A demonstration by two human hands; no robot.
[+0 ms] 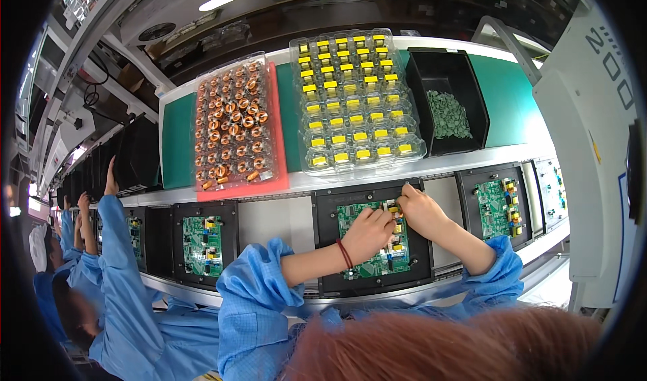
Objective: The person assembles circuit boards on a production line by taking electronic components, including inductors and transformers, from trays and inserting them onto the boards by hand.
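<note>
In front of me a green circuit board (pixel 369 269) lies in a black carrier (pixel 329 246) on the conveyor line. My left hand (pixel 371 234), with a dark red cord at the wrist, is closed over the board's right half, its fingertips pinched together among the upright parts. My right hand (pixel 422 210) bends over the board's upper right corner, fingers curled and thumb pressed close to them. Both hands nearly meet there. Whatever is between either hand's fingertips is too small or hidden to make out.
Behind the line stand a clear tray of copper-wound coils (pixel 236 121) on a red sheet, a clear tray of yellow-topped transformers (pixel 357 104), and a black bin (pixel 478 98) of grey-green discs (pixel 447 114). More carriers hold boards (pixel 202 245) (pixel 497 207) either side. Co-workers (pixel 121 266) sit leftward; a white machine (pixel 586 145) stands right.
</note>
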